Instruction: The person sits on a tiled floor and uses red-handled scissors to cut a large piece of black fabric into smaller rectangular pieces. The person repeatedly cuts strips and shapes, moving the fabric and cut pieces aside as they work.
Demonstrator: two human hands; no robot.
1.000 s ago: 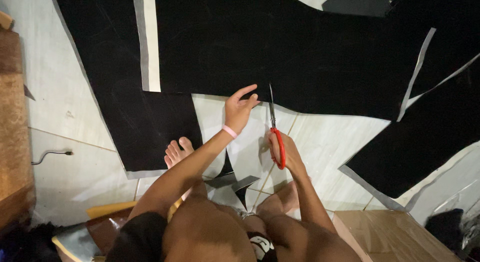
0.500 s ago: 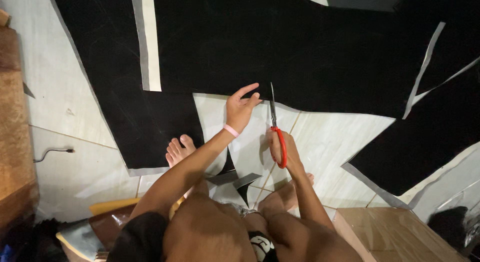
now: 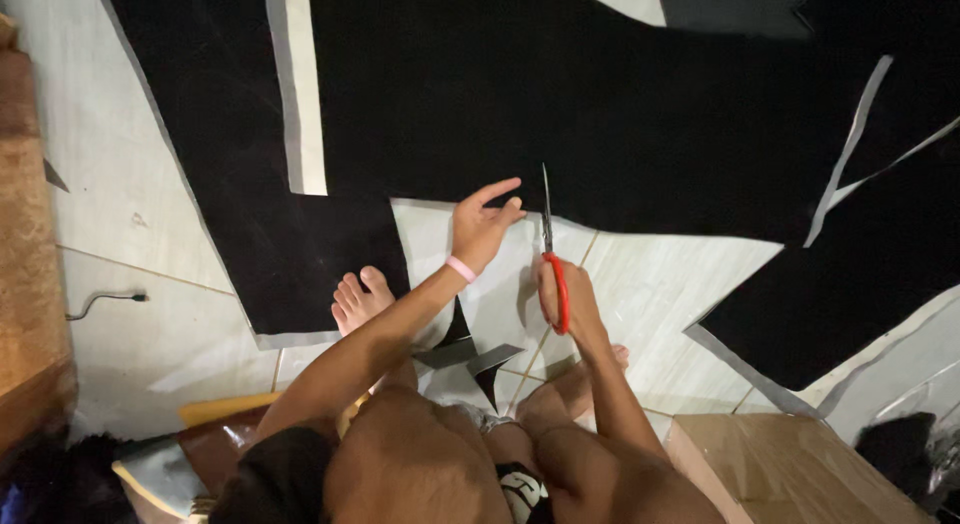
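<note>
On tiled floor, right hand (image 3: pixel 562 296) grips red-handled scissors (image 3: pixel 551 246) — matte black sheet (image 3: pixel 600 114).

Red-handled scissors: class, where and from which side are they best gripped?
Take the scissors by the red handle loops, coming from the near side, as the right hand does. The blades point away toward the black fabric; the left hand rests beside them.

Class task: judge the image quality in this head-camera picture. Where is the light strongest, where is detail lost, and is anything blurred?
Head view: brightest on the pale floor tiles; the black fabric is so dark its texture is lost; left hand, right hand and red-handled scissors look sharp; bottom corners fall into shadow.
</note>
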